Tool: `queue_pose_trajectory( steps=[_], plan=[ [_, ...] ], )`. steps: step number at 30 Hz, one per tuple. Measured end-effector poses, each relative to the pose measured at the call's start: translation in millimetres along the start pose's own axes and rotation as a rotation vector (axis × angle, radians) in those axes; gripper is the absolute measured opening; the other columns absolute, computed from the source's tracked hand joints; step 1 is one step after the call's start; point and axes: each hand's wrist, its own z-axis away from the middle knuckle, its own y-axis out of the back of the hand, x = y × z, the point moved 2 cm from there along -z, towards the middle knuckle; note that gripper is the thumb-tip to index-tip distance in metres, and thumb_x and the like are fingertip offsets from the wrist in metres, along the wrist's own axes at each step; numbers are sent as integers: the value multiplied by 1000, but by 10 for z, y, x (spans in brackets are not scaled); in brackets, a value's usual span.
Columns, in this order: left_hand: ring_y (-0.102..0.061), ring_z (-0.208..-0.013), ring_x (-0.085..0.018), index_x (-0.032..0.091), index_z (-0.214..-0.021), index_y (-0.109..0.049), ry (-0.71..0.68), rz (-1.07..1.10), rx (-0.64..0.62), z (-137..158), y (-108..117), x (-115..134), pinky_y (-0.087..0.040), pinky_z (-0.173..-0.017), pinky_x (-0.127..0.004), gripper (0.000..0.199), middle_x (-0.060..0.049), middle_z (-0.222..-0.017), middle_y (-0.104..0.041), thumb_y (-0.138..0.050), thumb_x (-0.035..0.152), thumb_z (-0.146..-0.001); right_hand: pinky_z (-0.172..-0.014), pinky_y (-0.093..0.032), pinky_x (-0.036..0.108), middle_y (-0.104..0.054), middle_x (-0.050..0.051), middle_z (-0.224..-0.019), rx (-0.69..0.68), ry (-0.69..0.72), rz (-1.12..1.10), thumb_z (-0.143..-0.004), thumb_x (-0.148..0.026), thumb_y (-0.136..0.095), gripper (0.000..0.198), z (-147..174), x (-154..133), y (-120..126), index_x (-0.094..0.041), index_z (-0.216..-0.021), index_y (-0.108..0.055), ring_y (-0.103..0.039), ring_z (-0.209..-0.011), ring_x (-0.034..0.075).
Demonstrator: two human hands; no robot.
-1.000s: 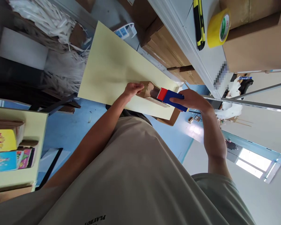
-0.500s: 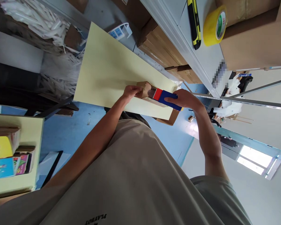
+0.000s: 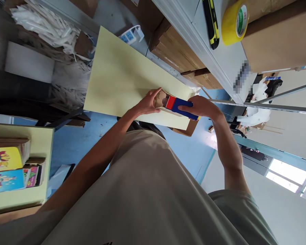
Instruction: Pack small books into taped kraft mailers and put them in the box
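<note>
My left hand (image 3: 149, 102) is wrapped round the near-left end of a small brown cardboard box (image 3: 159, 98), thumb on one side and fingers on the other. The box lies on the cream tabletop (image 3: 114, 75). In my right hand (image 3: 200, 106) is a blue tape dispenser (image 3: 181, 106) with a red front and a jagged cutting edge. Its red end rests on or just over the box, and I cannot tell whether it touches. The dispenser hides much of the box's right part.
On the shelf above lie a black and yellow box cutter (image 3: 211, 25) and a yellow tape roll (image 3: 235, 23). A white power strip (image 3: 131, 35) sits behind the table. Large cartons (image 3: 178, 51) stand along the back. Books (image 3: 6, 178) lie on another table at lower left.
My left hand has gone from pinching the box's edge to spanning its end with thumb and fingers. My right hand keeps the tape dispenser at nearly the same spot.
</note>
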Motion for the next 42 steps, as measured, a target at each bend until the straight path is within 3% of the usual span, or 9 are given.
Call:
queue_pose_trajectory(
  steps=[3,7,11,15,22,29,33,38,42],
  plan=[
    [-66,-134,-40,32,-175,-54,-84,-92,-21,-74,-27,215,-57,-120,-53,122,-12,-142,-63,-112,41,-67,-72,-47,37,-72,9,-68,26,14,37,-103,-90,-63,72,14,-78,21,-20,-86,-75,-70,-71,25],
    [-66,-129,-42,25,-146,-75,-87,-128,52,-173,-75,224,-58,-118,-50,88,-13,-131,-65,-113,37,-67,-76,-49,39,-75,12,-71,45,24,73,-106,-85,-63,69,62,-210,82,-19,-96,-80,-74,-79,29],
    [-69,-120,-39,22,-137,-78,-27,-158,108,-162,-128,119,-58,-116,-49,65,-13,-124,-66,-104,28,-78,-78,-50,39,-76,12,-75,45,32,108,-108,-82,-63,66,72,-311,108,-18,-102,-81,-75,-83,30],
    [-71,-122,-40,19,-137,-77,87,-186,143,-121,-192,96,-57,-116,-49,52,-18,-136,-66,-91,14,-87,-78,-51,40,-75,12,-76,37,36,131,-109,-81,-61,66,60,-354,103,-19,-100,-81,-74,-81,30],
    [-72,-121,-37,22,-143,-73,62,-200,124,-68,-230,12,-58,-115,-50,55,-17,-143,-64,-87,11,-91,-74,-52,39,-75,12,-73,6,-1,115,-106,-84,-63,70,-39,-24,7,-18,-87,-79,-73,-75,27],
    [-72,-113,-30,23,-142,-74,30,-211,115,-55,-192,-65,-59,-117,-47,57,-12,-137,-65,-87,8,-88,-71,-56,38,-81,13,-75,-66,-47,-18,-100,-85,-71,68,-409,535,-347,-18,-88,-81,-76,-72,26],
    [-72,-107,-27,25,-141,-76,80,-235,140,-21,-185,-42,-61,-113,-46,59,-10,-133,-65,-90,10,-86,-73,-58,37,-84,16,-81,-64,-5,-31,-97,-87,-75,72,-682,674,-590,-16,-98,-84,-80,-79,28],
    [-73,-99,-23,24,-137,-78,151,-227,212,26,-214,-10,-62,-108,-42,60,-8,-121,-69,-92,9,-81,-81,-60,39,-87,24,-102,16,72,6,-97,-83,-79,76,-998,804,-814,-11,-121,-84,-84,-100,37],
    [-74,-93,-21,25,-145,-73,325,-145,378,53,-338,49,-60,-99,-38,69,-6,-115,-75,-99,24,-82,-88,-62,41,-87,27,-115,32,123,-48,-98,-80,-82,78,-1136,916,-903,-10,-132,-82,-84,-112,41]
  ],
)
